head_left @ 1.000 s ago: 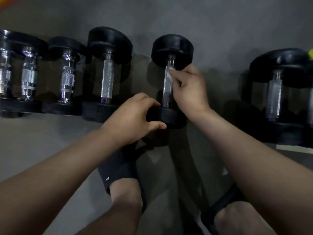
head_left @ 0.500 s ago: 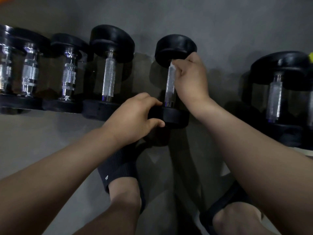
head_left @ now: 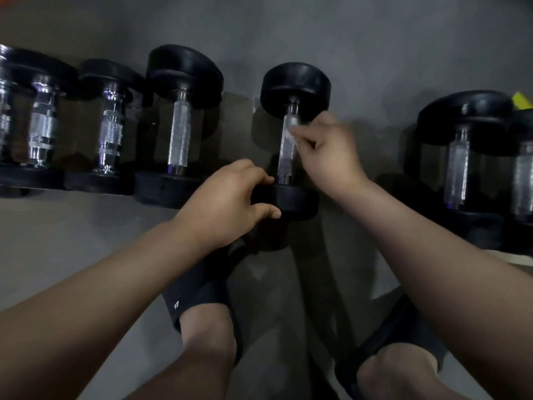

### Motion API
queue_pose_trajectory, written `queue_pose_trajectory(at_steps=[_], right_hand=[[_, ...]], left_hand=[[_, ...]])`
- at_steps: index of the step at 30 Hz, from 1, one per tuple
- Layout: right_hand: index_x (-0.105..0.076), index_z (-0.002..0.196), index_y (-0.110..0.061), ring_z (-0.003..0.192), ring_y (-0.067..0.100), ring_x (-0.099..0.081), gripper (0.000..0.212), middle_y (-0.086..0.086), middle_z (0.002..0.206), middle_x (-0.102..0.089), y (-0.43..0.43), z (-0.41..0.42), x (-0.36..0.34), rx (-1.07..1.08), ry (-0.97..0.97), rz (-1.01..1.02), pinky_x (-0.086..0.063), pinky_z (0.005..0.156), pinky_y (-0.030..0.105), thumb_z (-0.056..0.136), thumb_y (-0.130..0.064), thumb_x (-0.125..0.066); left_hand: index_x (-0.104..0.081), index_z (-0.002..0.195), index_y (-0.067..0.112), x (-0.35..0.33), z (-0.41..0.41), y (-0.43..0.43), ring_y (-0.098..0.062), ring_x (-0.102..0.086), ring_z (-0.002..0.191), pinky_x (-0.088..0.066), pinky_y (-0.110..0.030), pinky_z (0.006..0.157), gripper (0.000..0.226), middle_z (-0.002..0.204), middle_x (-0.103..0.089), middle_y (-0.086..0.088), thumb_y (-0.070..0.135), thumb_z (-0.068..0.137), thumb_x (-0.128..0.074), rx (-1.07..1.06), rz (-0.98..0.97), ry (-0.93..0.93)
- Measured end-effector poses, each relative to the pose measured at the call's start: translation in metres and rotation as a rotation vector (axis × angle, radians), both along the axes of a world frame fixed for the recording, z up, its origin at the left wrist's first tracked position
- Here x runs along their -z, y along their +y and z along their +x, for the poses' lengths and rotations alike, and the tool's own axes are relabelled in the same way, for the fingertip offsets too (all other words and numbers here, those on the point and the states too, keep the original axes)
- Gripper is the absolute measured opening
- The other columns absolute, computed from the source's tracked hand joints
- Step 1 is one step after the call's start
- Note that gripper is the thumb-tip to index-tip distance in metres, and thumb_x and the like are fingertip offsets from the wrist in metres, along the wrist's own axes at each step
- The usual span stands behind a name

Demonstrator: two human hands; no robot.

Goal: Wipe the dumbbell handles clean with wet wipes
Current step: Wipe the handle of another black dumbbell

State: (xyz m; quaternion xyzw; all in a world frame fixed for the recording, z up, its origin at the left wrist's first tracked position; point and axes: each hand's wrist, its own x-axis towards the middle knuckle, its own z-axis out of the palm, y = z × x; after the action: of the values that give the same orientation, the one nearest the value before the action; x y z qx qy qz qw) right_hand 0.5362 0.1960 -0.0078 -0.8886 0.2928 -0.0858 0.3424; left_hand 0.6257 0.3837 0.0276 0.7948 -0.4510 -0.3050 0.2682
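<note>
Centrally, the dumbbell (head_left: 294, 88) lies on the floor (head_left: 72, 241) in a row with other dumbbells (head_left: 180, 134), its knurled handle (head_left: 285, 160) running straight away from the person. The left hand (head_left: 227, 200), fingers curled, grips the near weight head. The right hand (head_left: 331, 151), nearer the handle, pinches a wet wipe (head_left: 292, 127) against the handle's far end. The remaining length extends toward the near head, so the next stroke probably follows that axis.

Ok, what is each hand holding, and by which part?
The left hand grips the dumbbell by its near end weight; the right hand pinches a wet wipe against the upper handle.
</note>
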Motion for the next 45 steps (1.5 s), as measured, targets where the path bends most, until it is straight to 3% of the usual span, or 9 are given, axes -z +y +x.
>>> queue_pose_trajectory(at_steps=[4,9,12,17,20,27,39,43,45], right_hand=[[-0.079,0.105,-0.014,0.08,0.009,-0.054,0.017,0.002,0.088,-0.056,-0.006,-0.009,-0.005,-0.137,0.027,-0.024,-0.036,0.074,0.004,0.093,-0.012,-0.068],[-0.081,0.097,-0.016,0.078,0.011,-0.059,0.013,-0.001,0.085,-0.061,-0.014,0.011,0.003,0.099,-0.041,0.029,-0.048,0.073,0.023,0.093,-0.018,-0.069],[-0.078,0.086,-0.011,0.079,0.016,-0.06,0.015,0.009,0.085,-0.064,-0.001,-0.016,0.003,-0.018,0.024,0.104,-0.047,0.074,0.027,0.093,-0.021,-0.069],[-0.08,0.09,-0.016,0.075,0.003,-0.056,0.006,-0.003,0.084,-0.06,-0.013,-0.02,-0.007,-0.29,0.129,0.101,-0.039,0.07,0.007,0.089,-0.018,-0.075],[-0.08,0.089,-0.019,0.073,-0.004,-0.054,0.006,-0.014,0.081,-0.054,-0.027,-0.003,-0.005,-0.166,0.111,0.091,-0.036,0.069,0.005,0.089,-0.023,-0.075],[-0.082,0.094,-0.024,0.086,0.01,-0.066,0.017,-0.01,0.092,-0.068,-0.024,-0.006,-0.027,-0.566,0.389,0.139,-0.053,0.081,0.03,0.085,-0.013,-0.074],[-0.082,0.099,-0.02,0.087,0.01,-0.063,0.016,-0.007,0.092,-0.065,-0.032,-0.004,-0.028,-0.461,0.287,0.077,-0.051,0.083,0.03,0.087,-0.013,-0.074],[-0.081,0.103,-0.02,0.085,0.011,-0.06,0.017,-0.007,0.09,-0.058,-0.035,-0.006,-0.015,-0.217,0.174,0.057,-0.042,0.075,0.011,0.089,-0.013,-0.073],[-0.081,0.101,-0.019,0.087,0.015,-0.063,0.015,-0.001,0.093,-0.062,-0.028,-0.014,-0.014,-0.29,0.215,0.101,-0.047,0.079,0.019,0.088,-0.015,-0.075]], left_hand=[[-0.071,0.113,0.012,0.001,0.001,0.001,-0.016,-0.061,0.096,-0.051,-0.031,0.087,0.054,0.102,-0.061,0.001,0.039,0.07,-0.088,-0.025,-0.016,0.008],[-0.071,0.115,0.014,0.001,-0.002,0.0,-0.017,-0.061,0.101,-0.052,-0.038,0.091,0.054,0.105,-0.062,0.002,0.04,0.071,-0.087,-0.027,-0.012,0.007],[-0.071,0.116,0.014,0.001,-0.002,0.003,-0.013,-0.061,0.1,-0.051,-0.031,0.091,0.053,0.105,-0.061,0.004,0.037,0.072,-0.088,-0.049,-0.024,0.024],[-0.071,0.115,0.013,0.002,-0.002,0.003,-0.014,-0.061,0.1,-0.052,-0.033,0.09,0.051,0.103,-0.061,0.003,0.036,0.071,-0.087,-0.063,-0.023,0.029],[-0.071,0.114,0.012,0.002,-0.004,0.001,-0.015,-0.061,0.099,-0.052,-0.036,0.089,0.052,0.103,-0.061,0.002,0.036,0.071,-0.088,-0.056,-0.03,0.027],[-0.07,0.119,0.015,0.004,-0.01,0.001,-0.018,-0.058,0.105,-0.049,-0.034,0.094,0.055,0.107,-0.06,0.004,0.039,0.072,-0.087,-0.076,-0.027,0.03],[-0.071,0.121,0.016,0.006,-0.009,-0.002,-0.021,-0.058,0.101,-0.05,-0.038,0.093,0.046,0.104,-0.059,0.003,0.025,0.078,-0.085,-0.011,-0.08,0.033],[-0.068,0.125,0.018,0.006,-0.012,-0.001,-0.018,-0.057,0.103,-0.05,-0.036,0.094,0.05,0.107,-0.057,0.004,0.029,0.08,-0.083,-0.002,-0.078,0.031],[-0.066,0.126,0.017,0.005,-0.014,-0.001,-0.016,-0.058,0.104,-0.051,-0.034,0.095,0.053,0.109,-0.058,0.003,0.033,0.079,-0.084,-0.035,-0.068,0.019]])
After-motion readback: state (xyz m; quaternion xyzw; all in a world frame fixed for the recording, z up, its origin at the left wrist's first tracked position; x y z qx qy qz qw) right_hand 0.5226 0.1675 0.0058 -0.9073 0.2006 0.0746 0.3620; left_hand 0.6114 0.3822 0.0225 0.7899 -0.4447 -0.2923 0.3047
